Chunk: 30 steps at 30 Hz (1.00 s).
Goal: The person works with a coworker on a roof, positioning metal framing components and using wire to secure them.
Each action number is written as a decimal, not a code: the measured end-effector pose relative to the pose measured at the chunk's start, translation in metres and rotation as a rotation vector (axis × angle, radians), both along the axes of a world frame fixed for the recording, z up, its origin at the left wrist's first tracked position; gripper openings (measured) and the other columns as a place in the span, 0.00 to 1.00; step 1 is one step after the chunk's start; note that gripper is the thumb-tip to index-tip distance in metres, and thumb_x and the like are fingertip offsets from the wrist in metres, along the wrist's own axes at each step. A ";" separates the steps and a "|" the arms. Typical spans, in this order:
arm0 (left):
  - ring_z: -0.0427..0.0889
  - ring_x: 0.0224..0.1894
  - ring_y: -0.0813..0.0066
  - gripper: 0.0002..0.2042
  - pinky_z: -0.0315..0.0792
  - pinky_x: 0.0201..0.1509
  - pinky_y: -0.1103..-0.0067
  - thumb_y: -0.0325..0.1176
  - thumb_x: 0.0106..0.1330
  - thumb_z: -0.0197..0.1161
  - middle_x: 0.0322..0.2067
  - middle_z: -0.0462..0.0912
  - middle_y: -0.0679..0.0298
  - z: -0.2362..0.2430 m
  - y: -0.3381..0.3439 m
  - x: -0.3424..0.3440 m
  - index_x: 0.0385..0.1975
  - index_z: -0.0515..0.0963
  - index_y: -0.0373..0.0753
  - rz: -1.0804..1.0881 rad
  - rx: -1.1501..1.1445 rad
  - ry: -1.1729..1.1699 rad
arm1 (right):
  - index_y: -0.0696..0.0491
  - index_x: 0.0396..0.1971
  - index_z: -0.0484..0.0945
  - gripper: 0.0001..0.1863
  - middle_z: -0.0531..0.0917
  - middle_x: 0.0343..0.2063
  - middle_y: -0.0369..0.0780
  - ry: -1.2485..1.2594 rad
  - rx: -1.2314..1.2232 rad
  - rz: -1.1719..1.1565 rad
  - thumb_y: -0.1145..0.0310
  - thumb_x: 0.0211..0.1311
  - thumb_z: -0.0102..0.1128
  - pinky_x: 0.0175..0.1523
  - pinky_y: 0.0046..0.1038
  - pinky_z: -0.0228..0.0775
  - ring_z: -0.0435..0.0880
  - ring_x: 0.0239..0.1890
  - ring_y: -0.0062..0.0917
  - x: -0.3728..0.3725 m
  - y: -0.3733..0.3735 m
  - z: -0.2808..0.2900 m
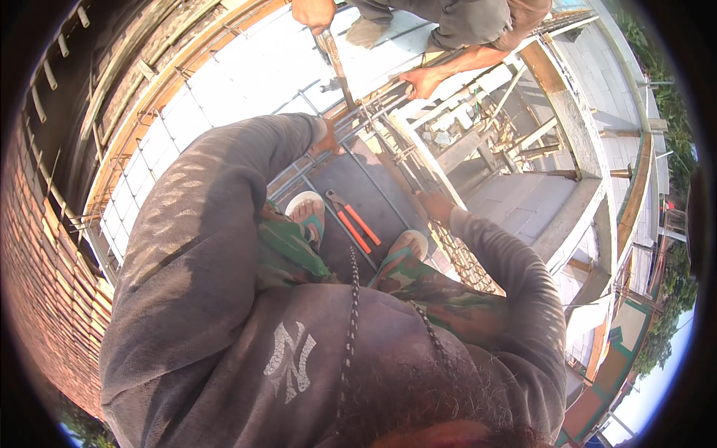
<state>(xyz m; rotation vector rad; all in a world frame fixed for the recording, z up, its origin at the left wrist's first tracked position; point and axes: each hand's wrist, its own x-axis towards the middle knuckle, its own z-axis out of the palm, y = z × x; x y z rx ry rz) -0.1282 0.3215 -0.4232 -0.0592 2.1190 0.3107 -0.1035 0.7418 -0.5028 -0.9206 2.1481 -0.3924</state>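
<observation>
My left hand (pixel 326 140) is closed around a steel reinforcing bar at the near side of the bar grid (pixel 302 168). To the right, my right hand (pixel 436 207) has its fingers curled at a long rebar cage (pixel 399 153); its grip is partly hidden. Between my sandalled feet lies a pair of end-cutting pincers (pixel 352 222) with orange handles, on a dark board (pixel 336 179). Across from me, a co-worker's hand (pixel 424 81) rests on the cage's bars. That person's other hand (pixel 314 13) is by a long brown bar-like tool (pixel 340 71) slanting down to the bars.
White sheeting (pixel 231 82) under thin bars spreads at the far left, edged by timber (pixel 119 153). Right of the cage, an opening drops to a lower level with scattered timber (pixel 515 142) and a block wall (pixel 508 205). Roof tiles (pixel 52 276) slope at the left.
</observation>
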 end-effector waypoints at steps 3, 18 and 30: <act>0.85 0.25 0.63 0.36 0.78 0.33 0.66 0.66 0.60 0.63 0.24 0.84 0.55 0.001 -0.007 0.000 0.27 0.83 0.27 0.024 -0.008 0.009 | 0.58 0.61 0.66 0.23 0.80 0.41 0.60 -0.323 0.221 -0.417 0.58 0.79 0.34 0.55 0.47 0.68 0.79 0.45 0.56 -0.001 -0.036 0.057; 0.84 0.23 0.65 0.33 0.78 0.31 0.68 0.65 0.60 0.63 0.21 0.84 0.56 0.000 -0.007 0.005 0.24 0.83 0.32 0.019 0.033 0.041 | 0.58 0.56 0.69 0.18 0.80 0.43 0.55 -0.013 0.056 -0.011 0.63 0.76 0.40 0.53 0.43 0.70 0.78 0.49 0.51 0.002 -0.021 0.040; 0.84 0.22 0.63 0.34 0.77 0.30 0.68 0.65 0.58 0.65 0.20 0.84 0.57 -0.004 -0.004 -0.005 0.24 0.83 0.29 0.071 0.048 0.068 | 0.57 0.57 0.71 0.20 0.82 0.43 0.54 -0.429 0.254 -0.585 0.62 0.75 0.40 0.51 0.44 0.71 0.82 0.45 0.48 -0.007 -0.030 0.063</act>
